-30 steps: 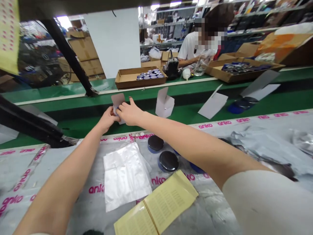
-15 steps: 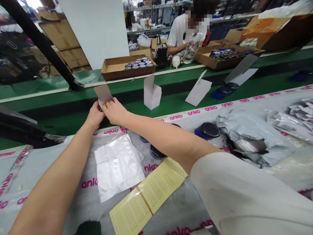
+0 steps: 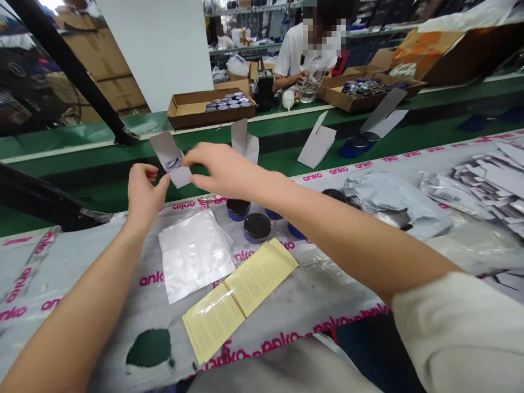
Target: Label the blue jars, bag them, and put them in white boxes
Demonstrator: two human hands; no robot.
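A small white carton (image 3: pixel 180 178) stands on the green belt with its flap up and crumpled clear plastic (image 3: pixel 174 163) showing at its mouth. My left hand (image 3: pixel 145 191) is just left of it, thumb and bent fingers apart and nothing in them. To the carton's right, my right hand (image 3: pixel 221 168) is open, its thumb and fingers spread around a gap. The fingertips are close to the carton; whether they touch it I cannot tell. Nearer me lie a stack of white plastic bags (image 3: pixel 196 254) and a yellow sheet of labels (image 3: pixel 241 297).
Blue jars with black lids (image 3: pixel 257 226) stand on the covered table, partly behind my right forearm. More open cartons (image 3: pixel 317 144) are on the belt. Behind are trays of lidded jars (image 3: pixel 210 113) and a person in white (image 3: pixel 289 54). Grey plastic packaging (image 3: pixel 393 202) lies at right.
Both hands have let go of the carton and drawn apart, the left to the left and the right to the right. The carton stays on the belt, and the view has shifted slightly.
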